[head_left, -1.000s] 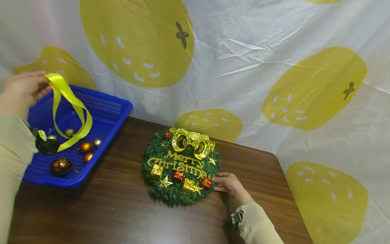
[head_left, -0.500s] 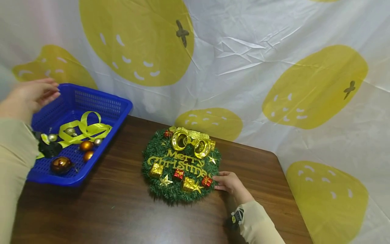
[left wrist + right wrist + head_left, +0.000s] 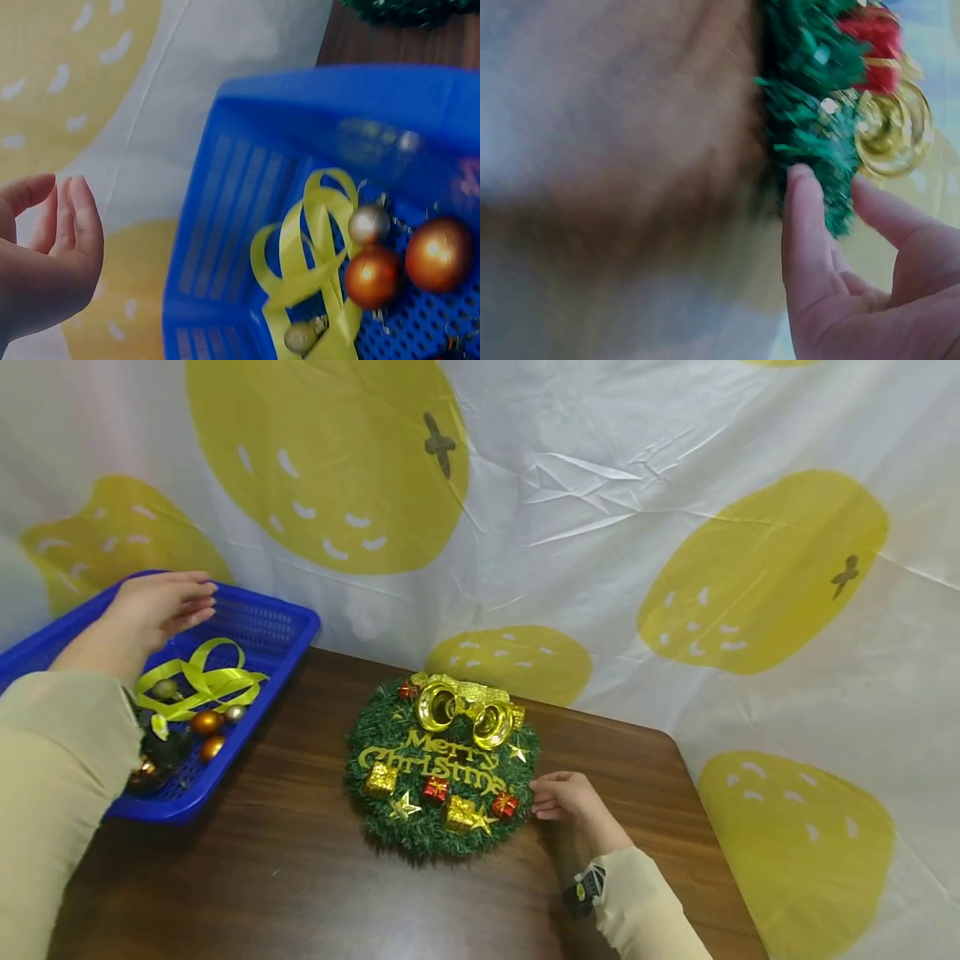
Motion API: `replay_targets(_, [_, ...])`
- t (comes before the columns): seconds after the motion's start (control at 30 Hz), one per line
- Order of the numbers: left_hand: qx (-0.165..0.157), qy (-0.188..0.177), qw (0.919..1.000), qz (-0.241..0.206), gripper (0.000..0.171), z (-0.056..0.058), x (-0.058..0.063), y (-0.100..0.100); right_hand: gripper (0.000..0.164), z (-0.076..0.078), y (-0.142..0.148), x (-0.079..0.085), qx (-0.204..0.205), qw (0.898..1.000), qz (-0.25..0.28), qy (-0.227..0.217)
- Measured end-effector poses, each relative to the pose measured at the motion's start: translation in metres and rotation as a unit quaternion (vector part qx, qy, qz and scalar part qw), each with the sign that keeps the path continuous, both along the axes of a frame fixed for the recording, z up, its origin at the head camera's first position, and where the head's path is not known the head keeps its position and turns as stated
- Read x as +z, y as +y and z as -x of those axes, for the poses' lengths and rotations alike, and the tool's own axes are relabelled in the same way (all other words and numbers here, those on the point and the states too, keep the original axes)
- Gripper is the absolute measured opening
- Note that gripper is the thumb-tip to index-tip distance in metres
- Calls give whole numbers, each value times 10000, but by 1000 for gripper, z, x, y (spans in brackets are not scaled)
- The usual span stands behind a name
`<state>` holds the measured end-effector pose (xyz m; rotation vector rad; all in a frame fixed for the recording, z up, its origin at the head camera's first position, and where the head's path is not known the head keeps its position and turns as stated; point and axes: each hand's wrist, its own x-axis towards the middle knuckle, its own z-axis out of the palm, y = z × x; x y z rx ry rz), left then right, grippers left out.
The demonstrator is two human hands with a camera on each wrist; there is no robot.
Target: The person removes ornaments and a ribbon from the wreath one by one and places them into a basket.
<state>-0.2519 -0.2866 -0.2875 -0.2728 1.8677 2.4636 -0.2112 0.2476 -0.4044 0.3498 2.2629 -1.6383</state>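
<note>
Over the blue basket (image 3: 288, 635), my left hand (image 3: 161, 606) hangs with loosely bent fingers and nothing between them. The left wrist view shows this hand (image 3: 56, 255) beside the basket's wall. A yellow ribbon (image 3: 319, 232) lies looped inside, among orange baubles (image 3: 373, 277) and small pale gold ones (image 3: 301, 337). On the table, a green Christmas wreath (image 3: 420, 835) carries gold bells (image 3: 491, 724), small gift boxes, stars and gold "Merry Christmas" lettering. My right hand (image 3: 572, 802) is at the wreath's right edge, thumb and fingers parted and fingertips right by the green tinsel (image 3: 810, 135).
The brown wooden table (image 3: 315, 885) stretches in front of and around the wreath. A white cloth with yellow fruit shapes (image 3: 555, 518) hangs behind it and down the right side. The basket stands at the table's left, close to the cloth.
My left hand let the yellow ribbon drop into the basket, then moved right over it. My right hand has eased slightly away from the wreath's edge.
</note>
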Motion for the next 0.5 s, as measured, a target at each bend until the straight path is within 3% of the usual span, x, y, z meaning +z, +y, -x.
replay_targets(0.07, [50,245,9944,1029,20,0,0,15,36,2,3,7,-87,9999,-51,123])
replay_targets(0.13, [12,501,9823,1804,25,2,0,30,35,4,7,14,-192,9993,-128,297])
replay_targets(0.23, [-71,796,9651,2494,43,3,-1,53,35,6,10,24,-312,9969,-397,610])
replay_targets(0.3, [-184,891,9534,2878,45,2,-2,68,34,8,10,30,-403,9932,-682,856])
replay_targets(0.4, [-397,1067,9229,3678,42,-1,-6,87,33,9,7,37,-521,9815,-1236,1367])
replay_targets(0.5, [-648,1370,8819,4463,40,-5,-12,102,31,9,1,42,-516,9597,-1949,1958])
